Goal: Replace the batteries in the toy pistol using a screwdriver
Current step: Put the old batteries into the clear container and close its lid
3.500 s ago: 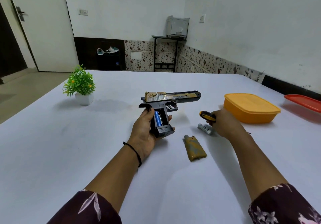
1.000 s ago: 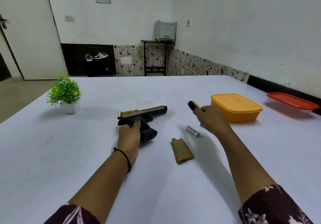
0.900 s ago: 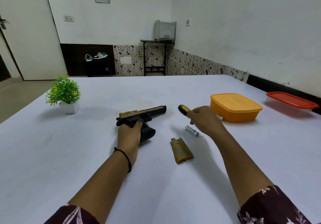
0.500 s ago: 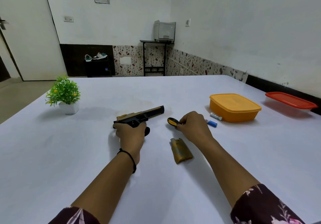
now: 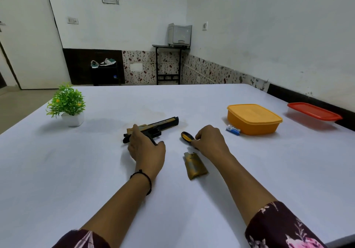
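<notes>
The black and gold toy pistol (image 5: 162, 125) lies flat on the white table (image 5: 57, 170), barrel pointing right. My left hand (image 5: 147, 147) grips its handle, which is hidden under my palm. My right hand (image 5: 210, 141) holds the screwdriver by its yellow and black handle (image 5: 186, 137), low over the table; its shaft is hidden behind the hand. The gold grip cover (image 5: 195, 165) lies loose just in front of my right hand. Two batteries (image 5: 233, 129) lie side by side against the orange box.
An orange lidded box (image 5: 253, 119) stands at the right, with a red-lidded container (image 5: 314, 113) beyond it near the table's edge. A small potted plant (image 5: 67, 104) is at the far left.
My left hand laid the pistol flat and closed over its handle. My right hand came left and down with the screwdriver. The battery that lay near the cover is gone; two lie by the orange box.
</notes>
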